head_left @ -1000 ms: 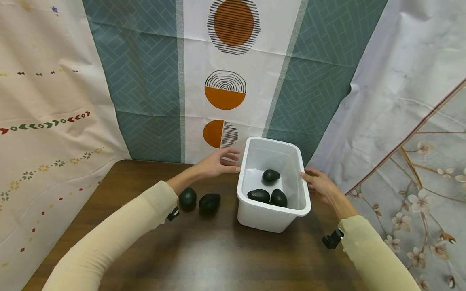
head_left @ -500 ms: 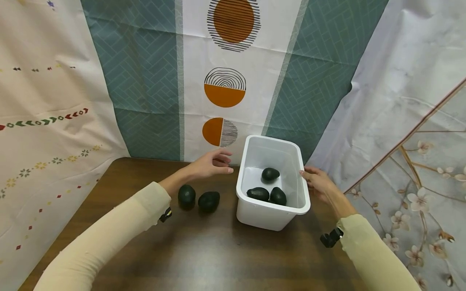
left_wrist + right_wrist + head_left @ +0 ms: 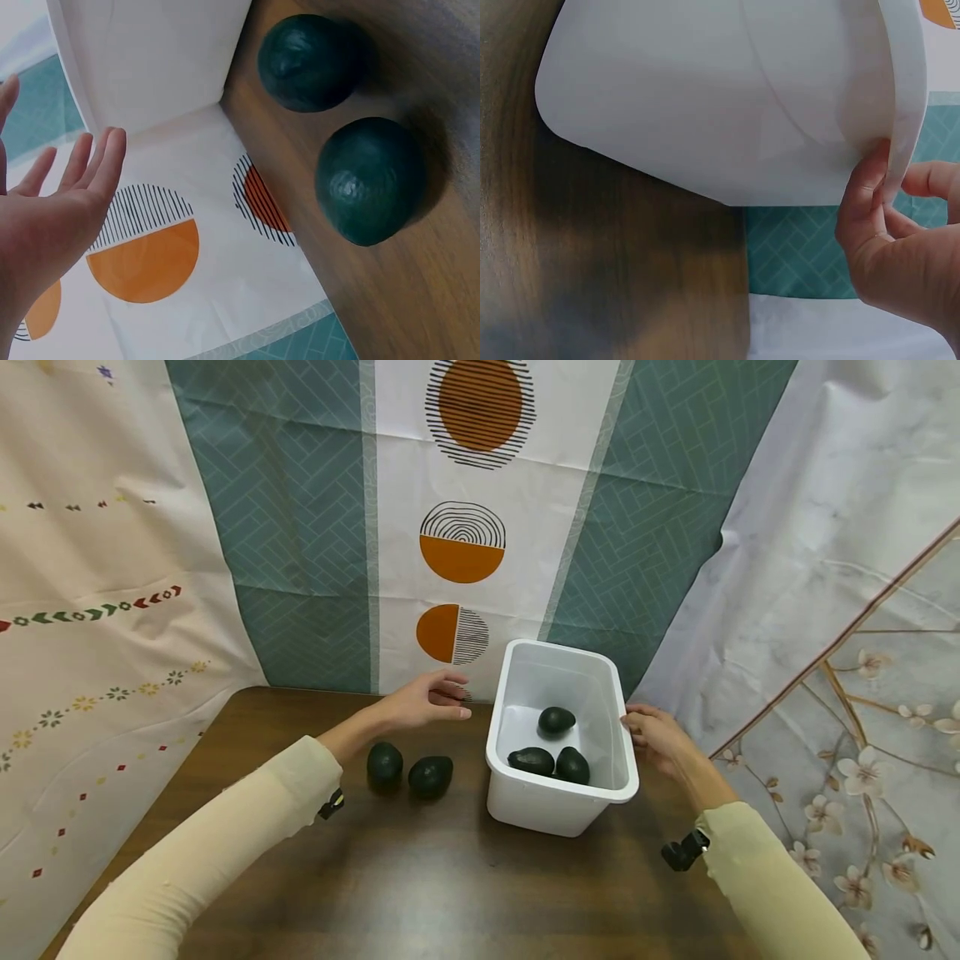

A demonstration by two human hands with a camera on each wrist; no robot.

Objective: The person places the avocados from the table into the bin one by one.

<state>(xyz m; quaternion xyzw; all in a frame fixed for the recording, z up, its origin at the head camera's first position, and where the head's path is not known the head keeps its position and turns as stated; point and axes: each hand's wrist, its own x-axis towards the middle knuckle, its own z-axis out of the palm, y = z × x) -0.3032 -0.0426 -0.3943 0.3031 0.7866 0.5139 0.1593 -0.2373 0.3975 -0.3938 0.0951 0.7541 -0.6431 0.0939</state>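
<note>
1. A patterned cloth (image 3: 300, 527) hangs behind the brown table (image 3: 390, 893).
2. The white tub (image 3: 543, 810) stands on the table, mouth up, its long axis running away from the person. It looks like stiff plastic, probably light and slightly slick (the lip seems the surest place to take hold).
3. The right hand (image 3: 660, 735) pinches the tub's right rim, fingers on both sides of it. The left hand (image 3: 426, 700), fingers parted and holding nothing, hangs near the left wall, apart from it.
4. Inside the tub, the far avocado (image 3: 557, 721) points its narrow end right; the near-left avocado (image 3: 531, 761) lies crosswise beside the near-right avocado (image 3: 572, 766).
5. Left of the tub, the slanted avocado (image 3: 431, 777) lies beside the outermost avocado (image 3: 385, 767). All look firm, smooth and likely to roll; fingers round the middle should suit.
</note>
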